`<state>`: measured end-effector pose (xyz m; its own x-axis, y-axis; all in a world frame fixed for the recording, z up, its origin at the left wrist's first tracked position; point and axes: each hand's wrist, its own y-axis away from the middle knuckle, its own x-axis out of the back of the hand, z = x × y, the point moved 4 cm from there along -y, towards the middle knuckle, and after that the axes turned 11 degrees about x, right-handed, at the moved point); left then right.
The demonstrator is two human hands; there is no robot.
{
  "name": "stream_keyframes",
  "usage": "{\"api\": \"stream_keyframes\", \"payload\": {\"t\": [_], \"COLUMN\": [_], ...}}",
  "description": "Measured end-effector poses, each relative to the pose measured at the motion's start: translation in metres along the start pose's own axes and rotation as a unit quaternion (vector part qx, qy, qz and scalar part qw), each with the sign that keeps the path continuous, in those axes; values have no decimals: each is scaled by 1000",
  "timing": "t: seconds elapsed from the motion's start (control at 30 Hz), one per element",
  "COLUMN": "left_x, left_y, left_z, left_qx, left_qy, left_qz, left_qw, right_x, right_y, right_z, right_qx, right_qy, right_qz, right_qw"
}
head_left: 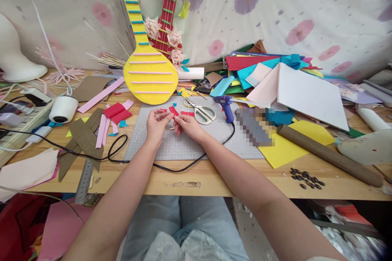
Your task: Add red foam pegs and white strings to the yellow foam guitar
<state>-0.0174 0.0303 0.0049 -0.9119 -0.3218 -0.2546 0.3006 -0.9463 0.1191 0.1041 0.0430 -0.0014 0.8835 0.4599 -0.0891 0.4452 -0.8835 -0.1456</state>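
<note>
My left hand (158, 124) and my right hand (187, 125) meet over the grey cutting mat (171, 153), fingertips pinched on a small strip of red crepe paper (173, 111). Just behind my right fingers lies another red piece (187, 113) on the mat. Scissors with pale handles (204, 114) rest to the right of that hand. Farther right is a blue-purple hot glue gun (226, 108), its black cord looping across the mat's front. A yellow lute-shaped cutout (151, 77) with pink and blue strips stands upright behind my hands.
Red and pink paper pieces (117, 112) and brown strips (80, 140) lie left. A power strip (27, 124) sits at the far left. On the right are stacked sheets (309, 94), a brown roll (329, 155) and several black beads (307, 178). A red guitar-like piece (167, 16) leans behind.
</note>
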Motion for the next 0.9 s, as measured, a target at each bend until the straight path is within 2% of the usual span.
{"api": "stream_keyframes", "payload": {"t": [0.1, 0.27, 0.37, 0.43, 0.5, 0.6, 0.67, 0.77, 0.9], "left_x": [-1, 5, 13, 15, 12, -1, -7, -7, -2], "left_y": [1, -1, -6, -8, -8, -4, -1, 0, -4], "left_z": [-1, 3, 3, 2, 2, -4, -7, -9, -10], "left_qx": [-27, -111, -97, -82, -70, -37, -23, -39, -64], "left_qy": [-49, -129, -89, -77, -98, -141, -152, -163, -171], "left_qz": [-5, 56, 99, 107, 70, -46, -98, -96, -66], "left_qw": [998, 984, 986, 988, 990, 988, 983, 981, 981], "right_x": [1, 3, 3, 4, 5, 5, 4, 4, 7], "right_y": [0, -1, -1, -1, -1, -1, -1, -2, -2], "right_z": [2, 4, 4, 2, 1, 1, 2, 5, 4], "right_qx": [7, 18, 22, 28, 34, 41, 35, 4, -20], "right_qy": [38, 99, 109, 124, 137, 143, 125, 73, 58], "right_qz": [7, 22, 20, 16, 14, 6, -9, -16, 16], "right_qw": [999, 995, 994, 992, 990, 989, 992, 997, 998]}}
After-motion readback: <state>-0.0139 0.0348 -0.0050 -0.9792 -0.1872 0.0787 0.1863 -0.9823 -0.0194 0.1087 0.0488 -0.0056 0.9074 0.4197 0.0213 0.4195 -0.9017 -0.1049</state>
